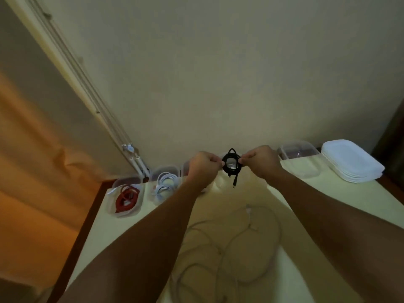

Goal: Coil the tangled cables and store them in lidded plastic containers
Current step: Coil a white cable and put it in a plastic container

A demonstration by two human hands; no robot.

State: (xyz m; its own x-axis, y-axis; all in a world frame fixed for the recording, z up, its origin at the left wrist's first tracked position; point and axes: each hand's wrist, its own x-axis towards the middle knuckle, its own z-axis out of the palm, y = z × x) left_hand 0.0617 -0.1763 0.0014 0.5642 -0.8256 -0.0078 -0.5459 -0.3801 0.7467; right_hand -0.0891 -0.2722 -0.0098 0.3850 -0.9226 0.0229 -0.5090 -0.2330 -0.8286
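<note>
Coiled black cable (227,169) hangs in the air above the far edge of the desk (328,204), held as a small ring between both hands. The left hand (202,167) has its fingers (215,159) pinched together on the ring's left side, and the right hand (263,160) has its fingers (246,158) pinched on the right side (one plug end dangles below). At the far left corner an open container (127,179) holds a red cable (126,199), and just beside it another (164,168) holds a white cable (165,182). Right of the hands sits a clear container (306,169), with a stack of white lids (352,160) at the far right corner. A loose pale cable (248,209) sprawls mid-desk.
</note>
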